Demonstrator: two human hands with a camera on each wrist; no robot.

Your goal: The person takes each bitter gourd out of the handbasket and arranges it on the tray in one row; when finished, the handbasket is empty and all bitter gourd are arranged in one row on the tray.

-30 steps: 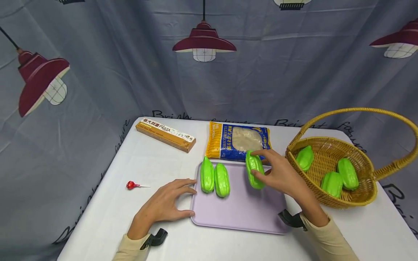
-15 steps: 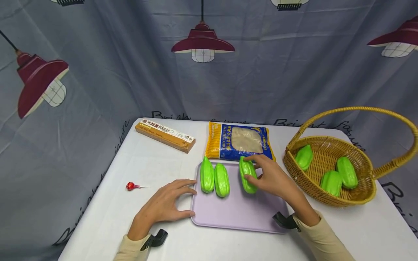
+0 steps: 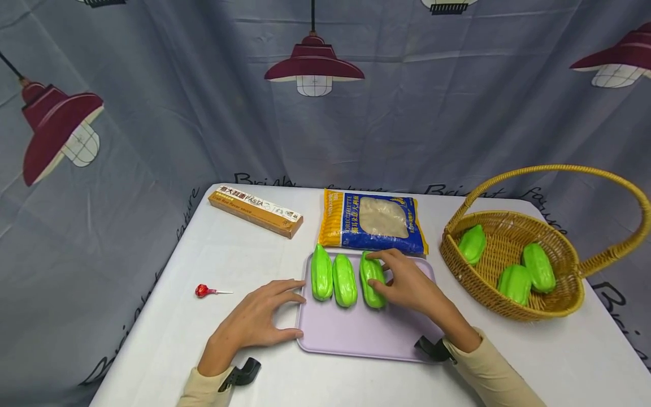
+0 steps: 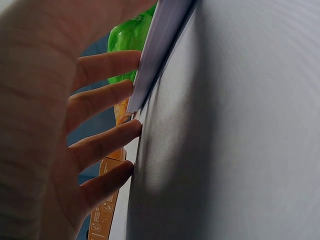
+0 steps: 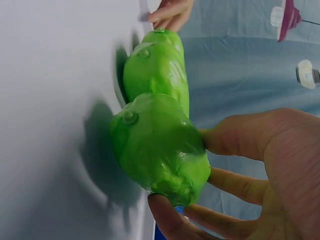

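On the lilac tray [image 3: 356, 339], two green vegetables [image 3: 322, 272] [image 3: 345, 281] lie side by side at the left. My right hand [image 3: 412, 285] grips a third green vegetable [image 3: 372, 280] between thumb and fingers, a small gap to the right of them. In the right wrist view this held vegetable [image 5: 160, 145] is nearest, with the thumb on one side and fingertips on the other. My left hand [image 3: 254, 316] touches the tray's left edge with spread, relaxed fingers; the left wrist view shows fingertips of the left hand [image 4: 100, 115] against the tray's side [image 4: 155, 55].
A wicker basket [image 3: 458, 277] with three green vegetables [image 3: 539, 268] stands at the right. Behind the tray lies a blue and yellow pasta bag [image 3: 373, 221]. A pasta box [image 3: 256, 211] is at the back left, and a red lollipop [image 3: 202, 291] lies left of my left hand.
My right hand has moved left with the green vegetable, from the tray's right part toward the other two, and lower. My left hand has stayed at the tray's edge.
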